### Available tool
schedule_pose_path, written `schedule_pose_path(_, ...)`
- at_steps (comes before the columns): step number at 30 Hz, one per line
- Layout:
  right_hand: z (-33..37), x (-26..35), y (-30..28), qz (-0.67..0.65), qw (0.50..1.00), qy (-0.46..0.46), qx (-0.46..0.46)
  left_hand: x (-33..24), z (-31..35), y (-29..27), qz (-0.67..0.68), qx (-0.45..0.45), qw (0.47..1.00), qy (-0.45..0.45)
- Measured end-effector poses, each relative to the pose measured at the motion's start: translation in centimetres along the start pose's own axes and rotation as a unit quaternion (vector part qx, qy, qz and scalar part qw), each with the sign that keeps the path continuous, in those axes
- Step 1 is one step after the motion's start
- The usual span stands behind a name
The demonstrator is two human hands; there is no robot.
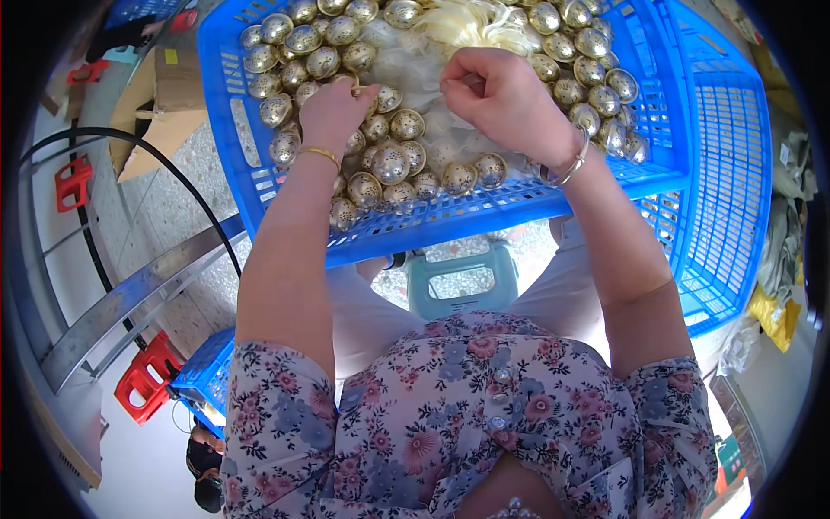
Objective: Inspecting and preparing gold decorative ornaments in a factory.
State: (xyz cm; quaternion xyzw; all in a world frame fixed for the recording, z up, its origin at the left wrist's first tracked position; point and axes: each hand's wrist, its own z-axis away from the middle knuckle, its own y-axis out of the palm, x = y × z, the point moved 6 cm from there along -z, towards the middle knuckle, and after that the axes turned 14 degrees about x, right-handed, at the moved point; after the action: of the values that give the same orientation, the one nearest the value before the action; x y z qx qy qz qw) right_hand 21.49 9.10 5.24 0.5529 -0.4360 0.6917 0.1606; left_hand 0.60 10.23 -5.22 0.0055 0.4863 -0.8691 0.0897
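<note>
A blue plastic crate (363, 249) in front of me holds many shiny gold balls (391, 163) with dark speckles, lying over clear plastic film (398, 65). My left hand (335, 112) reaches down among them on the left side. Its thumb and fingers close around a gold ball, mostly hidden by the hand. Over the film, to the right of centre, my right hand (501, 102) is curled with its fingertips pressed together. Whatever they may hold is too small or hidden to make out. Beyond that hand lies a bundle of pale blond, hair-like strands (471, 24).
Another blue crate (722, 190) stands close on the right. Below the front rim is a pale teal plastic stool (450, 303), between my knees. At left are an opened cardboard box (169, 99), a metal rail (138, 290), a black curved hose (130, 134) and a red stool (147, 376).
</note>
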Motion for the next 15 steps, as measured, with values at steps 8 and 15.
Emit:
schedule_pose_path(8,-0.1,-0.3,-0.6,-0.019,1.000,-0.004,-0.009,-0.7,-0.8,2.6,0.025,-0.039,0.993,0.111)
schedule_pose_path(15,-0.8,-0.4,0.4,-0.033,0.999,-0.002,0.002,-0.3,2.8,0.8,0.337,-0.085,0.916,0.203)
